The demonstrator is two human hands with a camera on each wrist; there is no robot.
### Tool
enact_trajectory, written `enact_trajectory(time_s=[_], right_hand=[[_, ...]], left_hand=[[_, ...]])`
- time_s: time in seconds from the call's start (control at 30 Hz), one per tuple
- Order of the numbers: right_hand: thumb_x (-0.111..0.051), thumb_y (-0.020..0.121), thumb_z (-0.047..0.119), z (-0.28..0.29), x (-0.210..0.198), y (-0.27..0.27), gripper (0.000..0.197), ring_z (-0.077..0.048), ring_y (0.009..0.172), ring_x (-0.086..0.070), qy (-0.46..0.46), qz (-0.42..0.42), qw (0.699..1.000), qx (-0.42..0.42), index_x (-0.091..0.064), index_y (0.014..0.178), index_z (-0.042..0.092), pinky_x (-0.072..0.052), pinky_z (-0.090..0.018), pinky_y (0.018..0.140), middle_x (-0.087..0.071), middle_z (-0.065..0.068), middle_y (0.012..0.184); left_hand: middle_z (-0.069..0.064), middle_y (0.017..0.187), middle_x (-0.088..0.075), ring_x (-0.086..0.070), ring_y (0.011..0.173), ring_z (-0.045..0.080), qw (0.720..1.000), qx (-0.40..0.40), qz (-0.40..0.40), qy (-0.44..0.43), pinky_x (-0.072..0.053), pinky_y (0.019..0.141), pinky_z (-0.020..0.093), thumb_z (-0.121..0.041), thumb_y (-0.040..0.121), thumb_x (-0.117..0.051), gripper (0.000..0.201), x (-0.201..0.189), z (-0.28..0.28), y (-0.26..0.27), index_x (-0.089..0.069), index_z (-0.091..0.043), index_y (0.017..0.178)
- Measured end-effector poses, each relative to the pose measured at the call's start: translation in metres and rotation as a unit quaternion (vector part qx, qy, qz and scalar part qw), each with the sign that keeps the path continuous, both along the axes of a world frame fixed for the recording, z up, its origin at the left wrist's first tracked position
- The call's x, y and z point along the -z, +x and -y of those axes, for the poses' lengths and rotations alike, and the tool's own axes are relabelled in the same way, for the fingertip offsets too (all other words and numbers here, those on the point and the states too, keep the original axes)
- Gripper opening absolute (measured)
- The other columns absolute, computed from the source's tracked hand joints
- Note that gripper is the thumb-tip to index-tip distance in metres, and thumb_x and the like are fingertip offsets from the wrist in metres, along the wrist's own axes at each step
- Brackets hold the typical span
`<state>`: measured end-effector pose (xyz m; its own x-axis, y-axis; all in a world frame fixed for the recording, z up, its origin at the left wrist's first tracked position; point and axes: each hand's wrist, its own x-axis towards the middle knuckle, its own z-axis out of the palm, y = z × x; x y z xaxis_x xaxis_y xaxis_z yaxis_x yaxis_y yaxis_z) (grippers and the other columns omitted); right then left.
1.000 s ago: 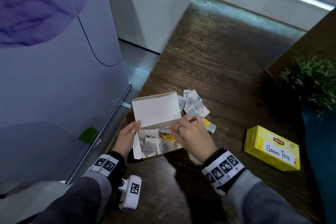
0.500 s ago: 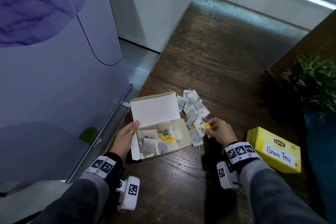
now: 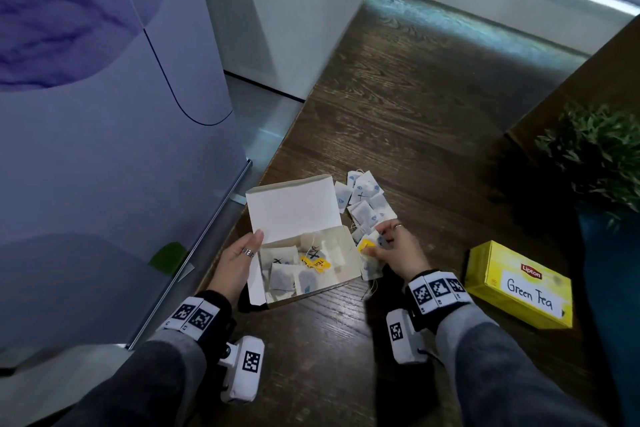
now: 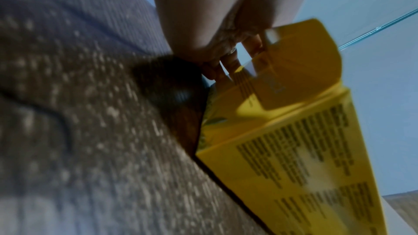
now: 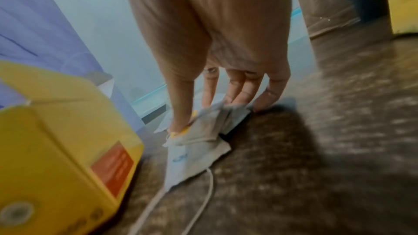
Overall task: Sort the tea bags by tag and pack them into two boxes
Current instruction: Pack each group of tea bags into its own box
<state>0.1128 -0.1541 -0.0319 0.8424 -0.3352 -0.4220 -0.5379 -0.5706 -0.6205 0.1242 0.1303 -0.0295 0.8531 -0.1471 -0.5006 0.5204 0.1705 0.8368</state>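
Head view: my left hand [image 3: 239,262] steadies the open box [image 3: 304,267], fingers straight along its left wall. My right hand [image 3: 394,248] pinches a yellow-tagged tea bag [image 3: 369,246], just right of that box.

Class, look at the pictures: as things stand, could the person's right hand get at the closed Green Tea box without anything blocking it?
Probably yes. The Green Tea box lies on the table just right of the right hand, with bare wood between them. But that hand is pinching a tea bag, so it would likely have to drop it first.
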Motion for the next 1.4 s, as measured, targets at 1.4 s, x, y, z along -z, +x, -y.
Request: enact_trajectory(time_s=[1.4], right_hand=[[-0.075,0.073,0.006,0.008,-0.033,0.005,0.031,-0.009,0.063,-0.05,0.017,0.142,0.989,0.035,-0.049,0.064,0.02,-0.039,-0.021,0.057,-0.055,0.006,0.066]], left_hand=[[0.009,0.1,-0.071,-0.065,0.092,0.026,1.0,-0.001,-0.002,-0.002,-0.047,0.093,0.047,-0.026,0.095,-0.048,0.023,-0.004,-0.001,-0.001,-0.068,-0.015,0.094]])
